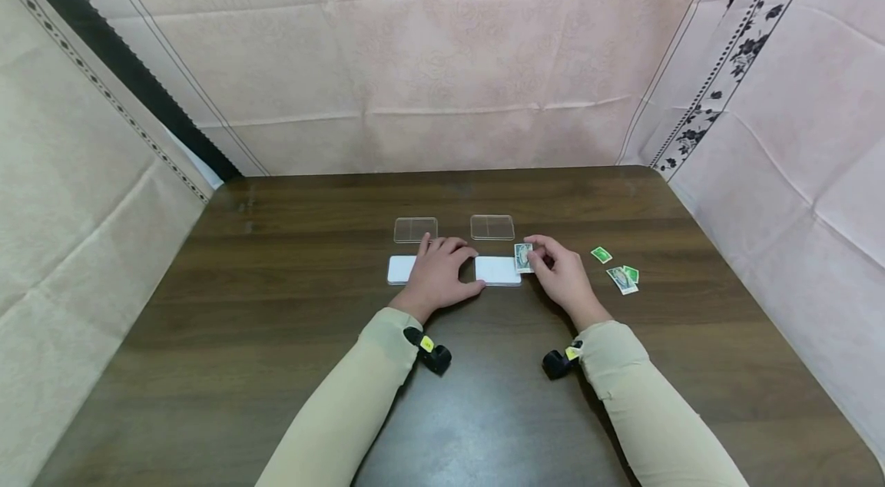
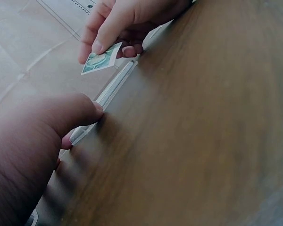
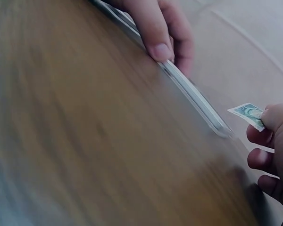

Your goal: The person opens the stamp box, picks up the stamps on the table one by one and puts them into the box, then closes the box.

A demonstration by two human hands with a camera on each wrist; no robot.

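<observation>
My right hand pinches a small blue-green postage stamp between thumb and fingers, over the right end of a flat white case. Perforated edges show on the stamp in the right wrist view. At the left end of the same case, my left hand holds it by the edges, thumb on the near side and fingers across. This left hand partly covers a second white case. In the left wrist view the case appears edge-on, lying on the table beneath the stamp.
Two clear rectangular plastic lids, a left lid and a right lid, lie behind the cases. Right of my right hand are a green stamp and a small overlapping group of stamps. Cloth hangs around the brown wooden table.
</observation>
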